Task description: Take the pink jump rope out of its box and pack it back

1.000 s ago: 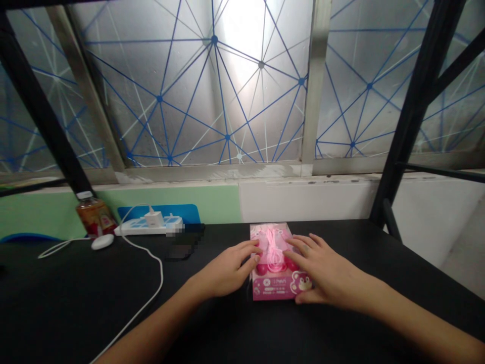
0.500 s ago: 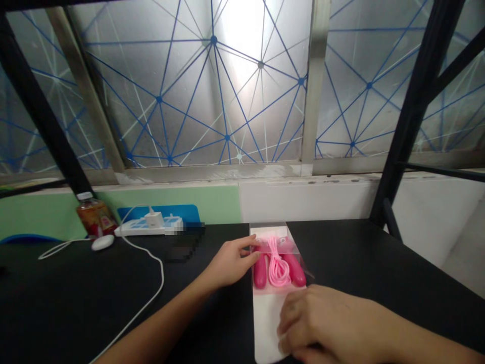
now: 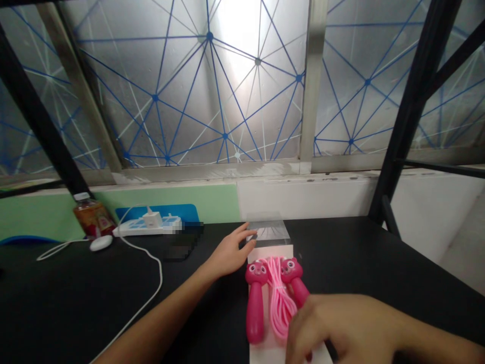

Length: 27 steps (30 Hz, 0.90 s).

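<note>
A pink skipping rope (image 3: 278, 298) with two bear-headed pink handles lies on a white card tray (image 3: 271, 351) slid out toward me on the black desk (image 3: 76, 303). Its clear plastic sleeve (image 3: 268, 232) stands farther back. My left hand (image 3: 229, 250) rests against the sleeve's left side, fingers curled on its edge. My right hand (image 3: 341, 331) is closed over the near right end of the tray, covering the lower part of the right handle.
At the back left are a bottle (image 3: 91, 215), a white power strip (image 3: 149, 225) with a charger, a white cable (image 3: 151, 283) and a small white mouse-like object (image 3: 101, 242). Black frame posts (image 3: 405, 121) stand at both sides before a patterned window.
The card tray with the rope has slid out of the clear sleeve toward me, drawn by my right hand. My left hand stayed on the sleeve.
</note>
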Each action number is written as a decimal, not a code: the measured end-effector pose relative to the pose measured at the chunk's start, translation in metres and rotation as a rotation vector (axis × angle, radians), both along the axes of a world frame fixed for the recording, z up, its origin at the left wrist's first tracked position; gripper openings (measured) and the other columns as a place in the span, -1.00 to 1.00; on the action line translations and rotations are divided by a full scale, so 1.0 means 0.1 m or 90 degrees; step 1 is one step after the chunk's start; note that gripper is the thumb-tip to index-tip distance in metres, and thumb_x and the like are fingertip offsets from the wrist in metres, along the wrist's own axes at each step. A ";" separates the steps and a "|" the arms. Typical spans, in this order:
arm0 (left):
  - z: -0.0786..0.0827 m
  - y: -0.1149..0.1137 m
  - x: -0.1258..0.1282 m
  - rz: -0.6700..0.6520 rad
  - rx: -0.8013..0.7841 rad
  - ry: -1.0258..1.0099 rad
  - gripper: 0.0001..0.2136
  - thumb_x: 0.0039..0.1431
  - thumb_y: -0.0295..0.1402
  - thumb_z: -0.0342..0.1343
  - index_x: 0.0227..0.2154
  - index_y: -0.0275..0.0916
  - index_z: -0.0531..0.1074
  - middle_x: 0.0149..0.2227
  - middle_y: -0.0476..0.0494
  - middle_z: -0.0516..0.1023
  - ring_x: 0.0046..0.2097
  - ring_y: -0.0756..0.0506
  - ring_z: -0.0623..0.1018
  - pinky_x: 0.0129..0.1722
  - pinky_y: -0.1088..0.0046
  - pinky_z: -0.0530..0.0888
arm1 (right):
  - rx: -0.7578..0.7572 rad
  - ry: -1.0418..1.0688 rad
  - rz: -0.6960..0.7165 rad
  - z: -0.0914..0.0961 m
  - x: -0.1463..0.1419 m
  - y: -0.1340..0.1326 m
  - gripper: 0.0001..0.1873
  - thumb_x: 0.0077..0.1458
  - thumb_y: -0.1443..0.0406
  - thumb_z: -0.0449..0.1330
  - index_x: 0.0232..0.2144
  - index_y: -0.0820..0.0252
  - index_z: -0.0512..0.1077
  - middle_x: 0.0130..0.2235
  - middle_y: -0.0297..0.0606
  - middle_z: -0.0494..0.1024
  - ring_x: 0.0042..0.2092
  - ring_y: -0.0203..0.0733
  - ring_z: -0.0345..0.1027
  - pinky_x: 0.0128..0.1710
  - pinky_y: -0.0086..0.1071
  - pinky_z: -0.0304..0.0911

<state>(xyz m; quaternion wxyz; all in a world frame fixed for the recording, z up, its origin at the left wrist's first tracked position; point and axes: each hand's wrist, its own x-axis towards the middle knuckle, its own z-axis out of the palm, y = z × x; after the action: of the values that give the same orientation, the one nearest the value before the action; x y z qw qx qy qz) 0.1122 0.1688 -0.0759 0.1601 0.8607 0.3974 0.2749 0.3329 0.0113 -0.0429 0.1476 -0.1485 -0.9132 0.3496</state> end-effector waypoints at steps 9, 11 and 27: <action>0.39 -0.54 -0.24 -0.129 -0.022 0.211 -0.72 0.24 -0.14 0.07 -0.09 -0.15 0.48 -0.47 0.00 0.53 -0.44 -0.05 0.49 -0.45 0.49 0.29 | 0.231 -0.089 -0.526 -0.13 0.23 0.40 -0.70 0.13 0.17 0.22 -0.10 0.16 0.44 -0.23 -0.25 0.46 -0.31 -0.20 0.34 -0.32 -0.36 0.18; 0.42 -0.59 -0.26 -0.138 -0.024 0.244 -0.70 0.20 -0.12 0.12 -0.08 -0.13 0.48 -0.44 -0.01 0.55 -0.42 -0.07 0.50 -0.46 0.49 0.27 | 0.207 -0.103 -0.510 -0.15 0.22 0.42 -0.65 0.11 0.14 0.24 -0.08 0.14 0.43 -0.17 -0.22 0.43 -0.25 -0.17 0.35 -0.26 -0.33 0.21; 0.42 -0.55 -0.33 -0.124 -0.073 0.273 -0.67 0.18 -0.09 0.11 -0.06 -0.12 0.44 -0.38 -0.02 0.59 -0.36 -0.11 0.53 -0.42 0.48 0.29 | 0.085 -0.034 -0.480 -0.24 0.12 0.41 -0.75 0.18 0.26 0.17 -0.08 0.19 0.39 -0.21 -0.25 0.45 -0.29 -0.24 0.33 -0.32 -0.39 0.23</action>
<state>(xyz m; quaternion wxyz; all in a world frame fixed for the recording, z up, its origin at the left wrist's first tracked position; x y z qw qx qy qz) 0.0792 0.1135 -0.0341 0.1466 0.9233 0.3521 0.0458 0.3450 0.0525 -0.0668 0.2516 -0.4729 -0.8187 0.2069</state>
